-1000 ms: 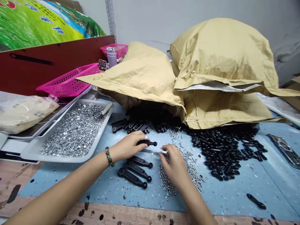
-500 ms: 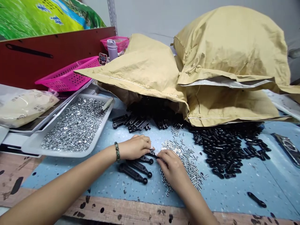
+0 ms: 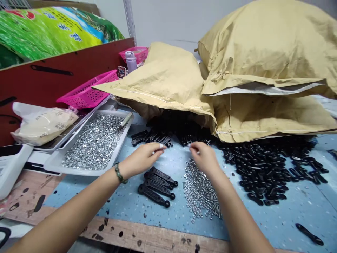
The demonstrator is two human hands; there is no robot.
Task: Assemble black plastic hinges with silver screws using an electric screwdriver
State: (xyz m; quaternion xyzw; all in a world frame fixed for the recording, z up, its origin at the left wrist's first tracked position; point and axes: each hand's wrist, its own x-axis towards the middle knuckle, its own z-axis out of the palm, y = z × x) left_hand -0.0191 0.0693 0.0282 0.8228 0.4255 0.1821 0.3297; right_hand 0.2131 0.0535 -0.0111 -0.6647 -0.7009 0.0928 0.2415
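My left hand (image 3: pixel 143 158) hovers over the blue mat, thumb and forefinger a little apart and nothing visible between them. Just ahead of it lie flat black plastic arms (image 3: pixel 139 137). Across a gap, my right hand (image 3: pixel 206 159) has bent fingers with a small space at the tips, close to black forked pieces (image 3: pixel 186 140); I see nothing held. Below my left hand, several black arms with ball ends (image 3: pixel 155 195) lie side by side. Small silver screws (image 3: pixel 204 191) and nuts (image 3: pixel 196 212) are heaped below my right hand.
A white tray (image 3: pixel 119 151) of small metal nuts stands at left, near a pink basket (image 3: pixel 84 93). Paper sacks (image 3: pixel 168 75) spill black parts at the back. Black short links (image 3: pixel 260 168) are piled at right; one link (image 3: pixel 309 234) lies near the front edge.
My hands have come apart from the black arm they were both holding. That arm now lies with the row, and both hands have moved farther back on the mat.
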